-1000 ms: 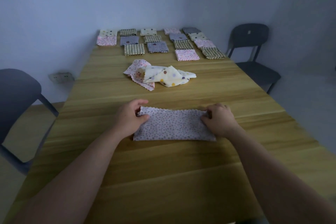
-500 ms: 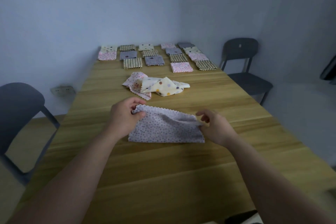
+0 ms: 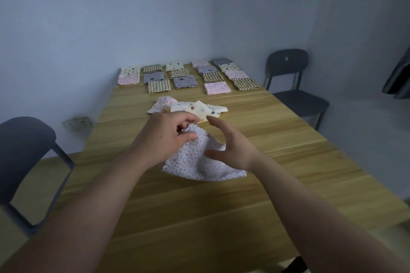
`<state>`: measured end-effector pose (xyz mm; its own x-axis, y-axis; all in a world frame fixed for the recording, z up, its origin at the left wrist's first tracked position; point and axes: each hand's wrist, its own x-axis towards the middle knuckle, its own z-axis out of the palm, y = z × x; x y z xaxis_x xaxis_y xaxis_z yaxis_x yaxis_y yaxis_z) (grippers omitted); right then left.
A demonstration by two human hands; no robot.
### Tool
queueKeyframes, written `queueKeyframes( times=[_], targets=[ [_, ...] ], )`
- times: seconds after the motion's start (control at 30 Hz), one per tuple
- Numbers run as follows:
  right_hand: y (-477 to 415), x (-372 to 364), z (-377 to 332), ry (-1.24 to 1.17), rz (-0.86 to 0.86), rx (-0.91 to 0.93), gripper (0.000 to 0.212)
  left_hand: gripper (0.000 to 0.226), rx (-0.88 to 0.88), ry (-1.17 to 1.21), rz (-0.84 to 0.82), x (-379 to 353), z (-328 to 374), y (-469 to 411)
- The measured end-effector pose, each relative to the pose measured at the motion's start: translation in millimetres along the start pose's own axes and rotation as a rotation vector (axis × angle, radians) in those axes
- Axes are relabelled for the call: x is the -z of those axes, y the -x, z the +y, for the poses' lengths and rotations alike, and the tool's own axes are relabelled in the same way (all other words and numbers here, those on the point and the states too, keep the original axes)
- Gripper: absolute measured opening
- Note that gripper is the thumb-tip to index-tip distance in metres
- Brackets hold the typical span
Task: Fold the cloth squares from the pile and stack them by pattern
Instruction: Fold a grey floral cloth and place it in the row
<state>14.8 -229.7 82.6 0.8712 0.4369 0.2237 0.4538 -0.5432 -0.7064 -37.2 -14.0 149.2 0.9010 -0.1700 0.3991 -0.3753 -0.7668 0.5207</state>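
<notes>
Head view: mid-fold on the small-dotted white cloth (image 3: 199, 162), lying near centre on the table (image 3: 288, 162). Left hand (image 3: 164, 137), grip pinching the far corner, lifted. Right hand (image 3: 230, 150), grip spread, just beside the fabric. Unfolded pile (image 3: 188, 107) beyond; folded stacks (image 3: 188, 75) at the far end. Next, probably: lay corner across, flatten, carry to matching stack.

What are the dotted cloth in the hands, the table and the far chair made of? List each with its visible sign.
Dotted cloth: thin woven fabric, probably cotton; it drapes limply and has a zigzag-cut edge.
Table: wood or wood-look laminate; light grain in long planks, low sheen.
Far chair: dark moulded seat and back, likely plastic, matte; leg material unclear.
</notes>
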Motion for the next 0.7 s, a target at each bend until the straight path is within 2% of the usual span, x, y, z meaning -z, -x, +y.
queueKeyframes(
  times=[0.1, 0.2, 0.27, 0.4, 0.53, 0.6, 0.7],
  targets=[
    [-4, 2, -12, -0.159, -0.014, -0.026, 0.07, 0.04, -0.011, 0.008, 0.006, 5, 5, 0],
    [-5, 5, -17, -0.065, -0.002, -0.032, 0.033, 0.037, 0.003, 0.006, 0.03, 9, 3, 1],
    [-5, 6, -17, -0.02, -0.014, -0.05, 0.017, 0.035, 0.013, -0.012, 0.04, 11, -1, 2],
    [-2, 10, -15, 0.1, -0.024, -0.049, 0.019, 0.032, 0.018, -0.062, 0.028, 15, -9, 1],
    [3, 17, -10, 0.206, -0.092, -0.073, 0.031, 0.018, 0.04, -0.055, 0.055, 19, -17, 0],
    [3, 21, -4, 0.27, -0.112, -0.096, 0.013, 0.013, 0.045, -0.054, 0.079, 20, -23, -1],
    [4, 29, 2, 0.289, -0.111, -0.137, 0.028, 0.012, 0.068, -0.03, 0.136, 21, -31, -5]
  ],
)
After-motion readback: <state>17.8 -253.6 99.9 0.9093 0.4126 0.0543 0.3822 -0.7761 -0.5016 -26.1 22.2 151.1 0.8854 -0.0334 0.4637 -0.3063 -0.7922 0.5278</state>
